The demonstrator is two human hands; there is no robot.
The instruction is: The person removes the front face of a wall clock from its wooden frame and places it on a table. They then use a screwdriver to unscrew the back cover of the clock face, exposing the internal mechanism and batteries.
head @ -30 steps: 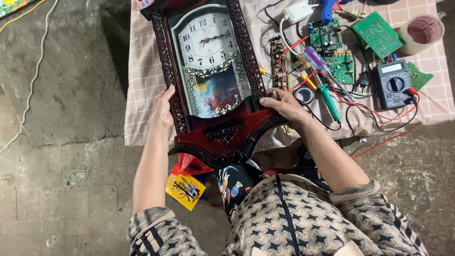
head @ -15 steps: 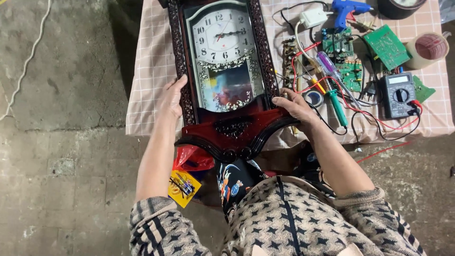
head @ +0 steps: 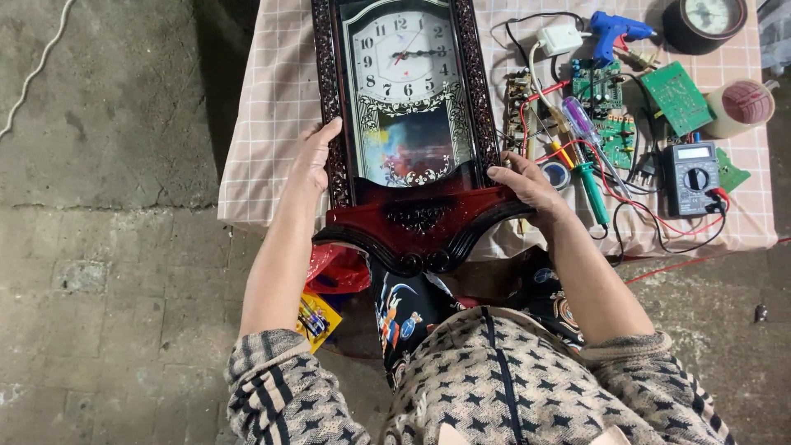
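A tall dark-red carved wall clock (head: 408, 132) lies face up on a checked tablecloth (head: 272, 140), its lower end jutting over the table's near edge. The white dial sits at the top and a glass pendulum window below it. My left hand (head: 313, 156) grips the clock's left side rail. My right hand (head: 523, 181) holds the lower right corner of the frame, just above the curved base.
Right of the clock lie green circuit boards (head: 676, 97), screwdrivers (head: 589, 185), a black multimeter (head: 690, 177) with red leads, a blue glue gun (head: 614, 29), a tape roll (head: 741, 105) and a small round clock (head: 707, 21). A red bag (head: 338, 268) sits under the table edge.
The clock has shifted a little farther onto the table and sits straighter. Both hands keep their grip on its sides.
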